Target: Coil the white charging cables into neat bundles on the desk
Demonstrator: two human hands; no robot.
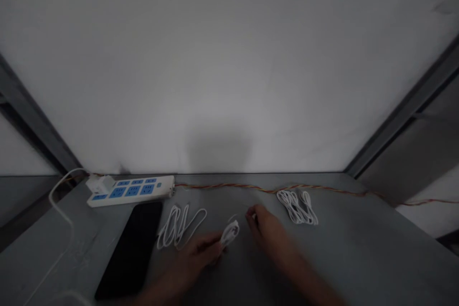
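1. My left hand [201, 254] is closed around the lower end of a coiled white cable [230, 233], holding it between my fingers and thumb
2. My right hand [267, 232] is half open and curled, just beside the coil at its 3 o'clock; blur hides whether it pinches a thin strand
3. The coil sits between my hands, its long axis running from 7 to 1 o'clock, and my left hand is nearer
4. A loose white coil [179, 227] lies at 9 o'clock, a bundled white coil [297, 206] at 2 o'clock, both on the grey table [358, 248]
5. A power strip [131, 190] with blue sockets sits at 10 o'clock, a black phone [131, 248] beside my left hand at 9 o'clock, and a twisted red-and-yellow wire [272, 189] runs along the back at 12 o'clock
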